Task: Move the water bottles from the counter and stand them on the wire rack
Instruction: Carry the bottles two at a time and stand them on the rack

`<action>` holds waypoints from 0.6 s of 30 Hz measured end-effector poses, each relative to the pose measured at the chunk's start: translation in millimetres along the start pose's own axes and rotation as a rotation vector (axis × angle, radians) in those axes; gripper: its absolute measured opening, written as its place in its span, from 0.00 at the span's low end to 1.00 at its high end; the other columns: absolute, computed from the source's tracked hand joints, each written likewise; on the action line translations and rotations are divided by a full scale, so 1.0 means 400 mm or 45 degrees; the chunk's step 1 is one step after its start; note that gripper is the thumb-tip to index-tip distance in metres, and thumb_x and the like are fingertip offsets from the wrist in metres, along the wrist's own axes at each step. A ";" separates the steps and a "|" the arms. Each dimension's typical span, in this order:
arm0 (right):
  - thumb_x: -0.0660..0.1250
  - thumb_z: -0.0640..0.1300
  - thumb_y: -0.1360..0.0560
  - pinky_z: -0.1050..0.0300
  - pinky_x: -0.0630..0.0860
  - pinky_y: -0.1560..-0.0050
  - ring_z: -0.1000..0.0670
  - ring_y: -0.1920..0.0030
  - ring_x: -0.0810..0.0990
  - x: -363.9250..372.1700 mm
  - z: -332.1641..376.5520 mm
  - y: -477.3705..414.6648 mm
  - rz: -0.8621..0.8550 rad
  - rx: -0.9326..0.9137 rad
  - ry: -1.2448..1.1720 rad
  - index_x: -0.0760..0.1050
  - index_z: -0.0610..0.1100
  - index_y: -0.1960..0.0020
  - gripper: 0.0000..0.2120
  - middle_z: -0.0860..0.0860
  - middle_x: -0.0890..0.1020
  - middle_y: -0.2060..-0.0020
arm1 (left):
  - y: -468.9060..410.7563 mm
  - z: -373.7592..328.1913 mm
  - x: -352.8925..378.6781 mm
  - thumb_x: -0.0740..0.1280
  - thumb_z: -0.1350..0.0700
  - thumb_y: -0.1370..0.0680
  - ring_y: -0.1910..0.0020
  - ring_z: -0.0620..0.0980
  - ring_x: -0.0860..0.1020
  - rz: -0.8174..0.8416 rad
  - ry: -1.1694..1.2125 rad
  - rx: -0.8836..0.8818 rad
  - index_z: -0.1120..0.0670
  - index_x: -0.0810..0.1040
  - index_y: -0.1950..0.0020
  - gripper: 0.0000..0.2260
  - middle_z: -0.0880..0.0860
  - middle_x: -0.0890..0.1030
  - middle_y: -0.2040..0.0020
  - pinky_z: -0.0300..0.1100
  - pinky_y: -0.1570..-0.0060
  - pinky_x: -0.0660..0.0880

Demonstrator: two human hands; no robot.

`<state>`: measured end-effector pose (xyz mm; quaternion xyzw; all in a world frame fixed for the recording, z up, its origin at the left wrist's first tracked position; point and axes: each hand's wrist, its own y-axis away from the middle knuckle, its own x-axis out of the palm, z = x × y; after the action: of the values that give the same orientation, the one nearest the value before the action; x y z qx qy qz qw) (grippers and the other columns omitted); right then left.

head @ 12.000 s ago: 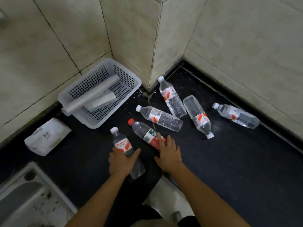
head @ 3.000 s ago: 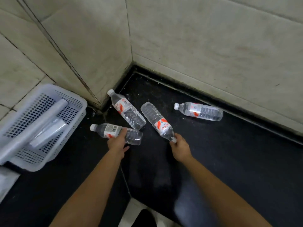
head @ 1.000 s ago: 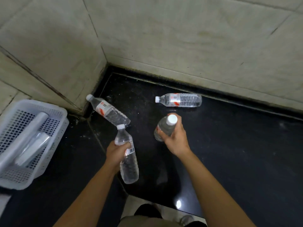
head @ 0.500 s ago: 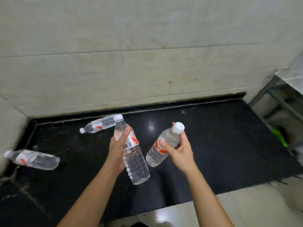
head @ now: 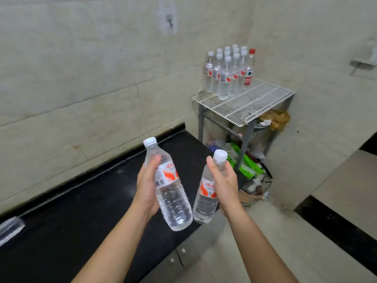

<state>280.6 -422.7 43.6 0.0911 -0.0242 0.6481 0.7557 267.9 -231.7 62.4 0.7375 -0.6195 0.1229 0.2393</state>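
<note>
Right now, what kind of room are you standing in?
Probably a plain kitchen or utility room: tiled walls, a black stone counter with cabinet doors beneath, and a wire rack of upright water bottles.

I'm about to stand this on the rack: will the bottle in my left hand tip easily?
Probably a little: the left-hand bottle is tall and narrow, and the wire rack is slatted. It looks full, so likely fairly heavy and steady.

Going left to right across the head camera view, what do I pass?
Blurred clear bottle lying on the black counter → left hand → clear white-capped bottle it holds → second clear white-capped bottle → right hand holding it → white wire rack.
</note>
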 end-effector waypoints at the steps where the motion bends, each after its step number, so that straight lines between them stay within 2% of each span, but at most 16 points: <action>1: 0.75 0.64 0.31 0.44 0.80 0.41 0.49 0.49 0.85 -0.038 0.018 -0.028 -0.035 -0.018 0.013 0.81 0.57 0.52 0.13 0.50 0.86 0.53 | -0.020 0.012 0.051 0.75 0.44 0.29 0.64 0.54 0.77 0.038 -0.029 -0.023 0.53 0.76 0.46 0.19 0.55 0.76 0.61 0.53 0.57 0.76; 4: 0.73 0.67 0.34 0.40 0.78 0.38 0.49 0.48 0.85 -0.140 0.061 -0.123 -0.128 -0.112 0.070 0.81 0.60 0.52 0.16 0.52 0.86 0.52 | -0.087 0.058 0.191 0.78 0.44 0.37 0.65 0.51 0.79 0.099 -0.185 0.006 0.55 0.75 0.45 0.27 0.54 0.78 0.61 0.49 0.63 0.78; 7: 0.73 0.64 0.29 0.42 0.79 0.40 0.51 0.50 0.84 -0.225 0.101 -0.229 -0.172 -0.191 0.166 0.80 0.53 0.51 0.16 0.52 0.86 0.53 | -0.175 0.114 0.308 0.80 0.47 0.39 0.61 0.51 0.82 0.137 -0.269 0.032 0.57 0.72 0.42 0.32 0.56 0.80 0.55 0.47 0.62 0.79; 10: 0.72 0.67 0.31 0.44 0.80 0.42 0.52 0.50 0.84 -0.304 0.138 -0.349 -0.256 -0.230 0.240 0.78 0.53 0.50 0.20 0.54 0.85 0.53 | -0.287 0.157 0.419 0.78 0.53 0.35 0.60 0.53 0.84 0.130 -0.239 0.037 0.57 0.75 0.44 0.24 0.57 0.83 0.55 0.48 0.62 0.80; 13: 0.73 0.69 0.33 0.47 0.80 0.45 0.54 0.53 0.84 -0.366 0.181 -0.468 -0.297 -0.287 0.297 0.79 0.54 0.52 0.21 0.57 0.85 0.56 | -0.400 0.170 0.524 0.79 0.57 0.32 0.59 0.57 0.85 0.096 -0.167 0.079 0.60 0.77 0.43 0.21 0.58 0.85 0.56 0.50 0.59 0.81; 16: 0.74 0.71 0.35 0.40 0.80 0.44 0.48 0.51 0.85 -0.424 0.250 -0.626 -0.316 -0.377 0.369 0.81 0.55 0.53 0.22 0.53 0.86 0.55 | -0.532 0.153 0.641 0.76 0.57 0.28 0.58 0.57 0.85 0.060 -0.115 0.165 0.60 0.80 0.43 0.15 0.59 0.85 0.54 0.49 0.59 0.81; 18: 0.73 0.72 0.34 0.40 0.80 0.44 0.48 0.50 0.84 -0.450 0.297 -0.726 -0.326 -0.490 0.436 0.82 0.55 0.52 0.22 0.52 0.85 0.54 | -0.605 0.125 0.715 0.77 0.57 0.28 0.56 0.55 0.85 0.079 -0.131 0.262 0.57 0.82 0.45 0.13 0.59 0.85 0.53 0.49 0.56 0.80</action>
<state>547.3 -660.1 101.7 -0.1623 -0.0072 0.5369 0.8279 555.5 -473.0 107.7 0.7440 -0.6375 0.1552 0.1263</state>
